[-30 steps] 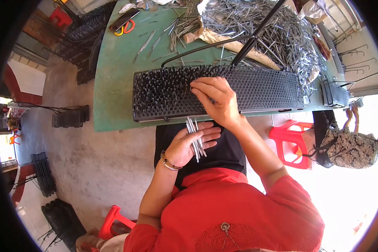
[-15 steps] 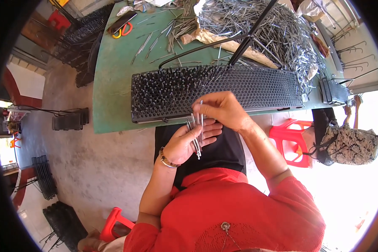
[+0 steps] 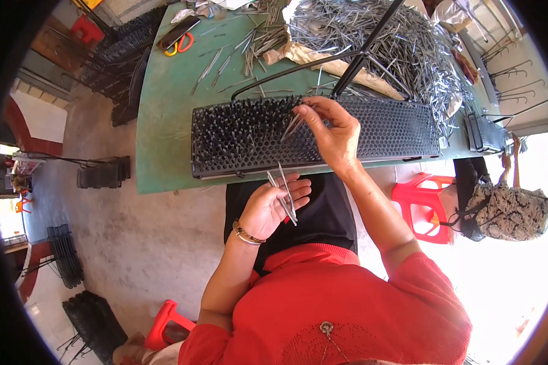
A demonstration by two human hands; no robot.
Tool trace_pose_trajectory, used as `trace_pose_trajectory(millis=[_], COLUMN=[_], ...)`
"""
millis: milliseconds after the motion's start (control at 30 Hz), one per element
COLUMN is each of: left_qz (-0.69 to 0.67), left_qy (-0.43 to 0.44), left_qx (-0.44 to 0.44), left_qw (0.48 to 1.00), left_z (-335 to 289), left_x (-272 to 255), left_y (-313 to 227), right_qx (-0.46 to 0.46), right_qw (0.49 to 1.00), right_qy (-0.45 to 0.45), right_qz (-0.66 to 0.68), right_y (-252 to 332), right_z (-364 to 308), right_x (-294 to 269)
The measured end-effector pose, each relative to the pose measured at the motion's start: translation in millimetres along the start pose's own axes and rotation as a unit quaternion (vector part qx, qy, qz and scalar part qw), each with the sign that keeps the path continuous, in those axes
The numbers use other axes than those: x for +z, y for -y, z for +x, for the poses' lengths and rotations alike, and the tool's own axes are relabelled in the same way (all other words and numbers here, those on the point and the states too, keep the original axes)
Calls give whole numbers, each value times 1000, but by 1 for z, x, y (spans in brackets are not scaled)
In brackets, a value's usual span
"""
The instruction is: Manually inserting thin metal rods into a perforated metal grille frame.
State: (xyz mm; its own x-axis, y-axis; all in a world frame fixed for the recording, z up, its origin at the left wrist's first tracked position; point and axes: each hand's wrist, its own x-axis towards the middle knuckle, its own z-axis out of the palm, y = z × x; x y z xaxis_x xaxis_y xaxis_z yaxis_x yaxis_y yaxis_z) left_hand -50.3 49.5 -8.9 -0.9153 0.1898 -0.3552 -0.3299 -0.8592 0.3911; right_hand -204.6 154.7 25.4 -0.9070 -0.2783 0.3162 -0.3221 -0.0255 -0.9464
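Note:
Palm up, my left hand [image 3: 263, 213] is below the table's near edge, its thumb lying across a few thin metal rods [image 3: 285, 177]. Over the middle of a long black rack [image 3: 389, 131] full of round holes, my right hand [image 3: 338, 137] pinches slim metal rods [image 3: 292, 126] between thumb and fingers, tilted down to the left. Their lower ends are close to the holes; whether they are in one I cannot tell. Many dark upright rods [image 3: 225, 137] fill the rack's left part, while its right part shows bare holes.
A large heap of metal rods [image 3: 383, 48] on brown paper [image 3: 323, 59] covers the green table's [image 3: 170, 128] far right. A black metal frame [image 3: 351, 67] rises behind the rack. Scissors [image 3: 179, 45] lie far left. A red stool [image 3: 417, 207] and another person [image 3: 505, 207] are at the right.
My right hand has moved from above my left palm up and away to the rack, taking rods with it. Fewer rods show in my left hand.

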Motion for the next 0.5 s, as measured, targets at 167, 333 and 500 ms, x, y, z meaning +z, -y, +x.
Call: trace_pose_trajectory(millis=[167,333,500], left_qz=[11,63,30], left_qy=[-8,-14,-2], left_qx=[-4,0,15], left_qw=[1000,998,999], left_z=[-6,-9,-8], left_x=[-1,0,-14], left_y=[2,3,5], right_qx=[-12,-77,-144], right_qw=[997,991,962], right_qy=[-7,18,57], right_qz=[-75,-110,-226], right_y=[3,-4,-4], right_z=[0,2,-4], right_x=[-1,-4,-3])
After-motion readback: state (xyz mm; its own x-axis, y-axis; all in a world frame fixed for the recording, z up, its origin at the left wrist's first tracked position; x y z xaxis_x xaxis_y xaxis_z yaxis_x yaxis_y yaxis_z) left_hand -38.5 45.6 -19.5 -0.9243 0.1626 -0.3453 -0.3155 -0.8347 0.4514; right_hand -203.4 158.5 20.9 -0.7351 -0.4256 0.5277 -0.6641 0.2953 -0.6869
